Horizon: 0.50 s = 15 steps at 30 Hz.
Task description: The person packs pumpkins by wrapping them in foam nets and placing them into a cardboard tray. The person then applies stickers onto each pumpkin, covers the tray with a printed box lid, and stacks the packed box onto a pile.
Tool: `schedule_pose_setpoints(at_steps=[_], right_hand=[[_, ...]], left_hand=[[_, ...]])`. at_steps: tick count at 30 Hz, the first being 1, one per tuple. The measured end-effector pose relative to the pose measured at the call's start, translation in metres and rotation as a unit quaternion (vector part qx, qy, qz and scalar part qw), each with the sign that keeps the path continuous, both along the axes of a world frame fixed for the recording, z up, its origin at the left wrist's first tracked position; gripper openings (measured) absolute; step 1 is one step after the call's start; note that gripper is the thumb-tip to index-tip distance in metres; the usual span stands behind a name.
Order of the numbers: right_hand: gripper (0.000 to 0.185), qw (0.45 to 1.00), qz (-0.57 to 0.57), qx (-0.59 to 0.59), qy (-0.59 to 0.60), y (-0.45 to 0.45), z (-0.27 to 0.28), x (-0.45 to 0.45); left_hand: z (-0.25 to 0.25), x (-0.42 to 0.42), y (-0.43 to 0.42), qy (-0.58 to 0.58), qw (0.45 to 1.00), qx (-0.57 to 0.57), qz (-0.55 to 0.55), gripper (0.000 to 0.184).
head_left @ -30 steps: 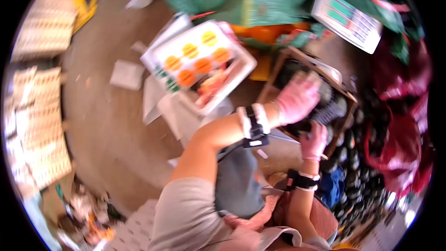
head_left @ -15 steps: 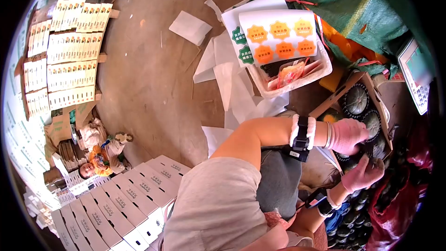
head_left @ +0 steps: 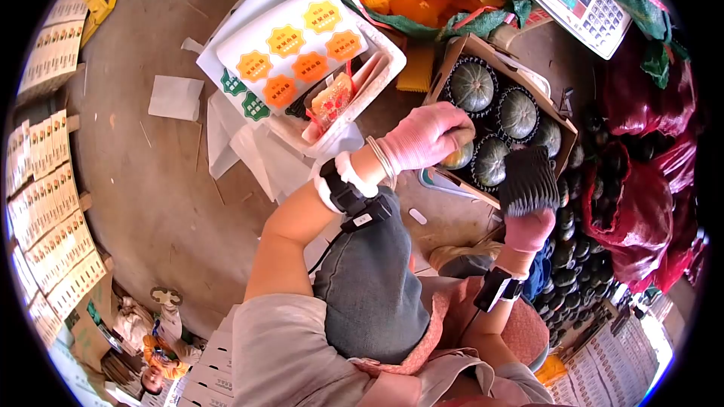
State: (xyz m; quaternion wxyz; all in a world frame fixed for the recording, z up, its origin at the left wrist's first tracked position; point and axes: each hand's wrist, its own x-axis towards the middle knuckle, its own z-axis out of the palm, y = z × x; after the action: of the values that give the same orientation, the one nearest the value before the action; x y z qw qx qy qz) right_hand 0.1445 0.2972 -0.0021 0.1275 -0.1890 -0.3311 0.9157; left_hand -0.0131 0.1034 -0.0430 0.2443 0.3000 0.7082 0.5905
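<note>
Dark-green ribbed round squashes (head_left: 473, 88): sat in the brown open cardboard box (head_left: 445, 68), right of centre; four stood out, black netting showing round at least three.
Orange-patched green round squash (head_left: 458, 157): near-left corner of the box, partly covered by the left hand.
Left hand (head_left: 428, 136): pink-gloved, fingers bent over that corner squash; contact or grip, cannot tell.
Right hand (head_left: 529, 230): pink-gloved, at the box's near-right side, fingers hidden by the net; clenched or spread, cannot tell.
Black ribbed stretchy net sleeve (head_left: 530, 181): drawn over the right fingers, no squash visible in it, overlapping the near-right box edge.
Change: half a second before, both hands were close together, left over mid-box; left had since shifted to the near-left corner, right stood apart with the net in plain view.
Meaning: middle squashes uncovered; judged between handlings, net ready on the hand, corner squash within the left hand's reach.
White plastic tray (head_left: 392, 68): left of the box, under white sheets of orange stickers (head_left: 302, 41).
White digital scale (head_left: 581, 7): far right.
</note>
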Motion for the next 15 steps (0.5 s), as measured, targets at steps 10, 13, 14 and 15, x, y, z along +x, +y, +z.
schedule_pose_setpoints(at_steps=[10, 13, 14, 15], right_hand=[[0.052, 0.972, -0.074, 0.207, -0.087, 0.050, -0.025, 0.024], [0.045, 0.955, -0.078, 0.266, -0.107, 0.045, -0.021, 0.022], [0.045, 0.916, -0.109, 0.354, -0.153, 0.045, -0.027, 0.025], [0.044, 0.865, -0.141, 0.438, -0.198, 0.041, -0.029, 0.023]], left_hand=[[-0.003, 0.047, 0.042, 0.360, 0.850, -0.381, -0.057, 0.032], [-0.017, 0.034, 0.037, 0.337, 0.866, -0.350, -0.117, 0.039], [-0.022, 0.029, 0.035, 0.317, 0.889, -0.319, -0.086, 0.043], [-0.021, 0.030, 0.036, 0.314, 0.890, -0.331, -0.021, 0.041]])
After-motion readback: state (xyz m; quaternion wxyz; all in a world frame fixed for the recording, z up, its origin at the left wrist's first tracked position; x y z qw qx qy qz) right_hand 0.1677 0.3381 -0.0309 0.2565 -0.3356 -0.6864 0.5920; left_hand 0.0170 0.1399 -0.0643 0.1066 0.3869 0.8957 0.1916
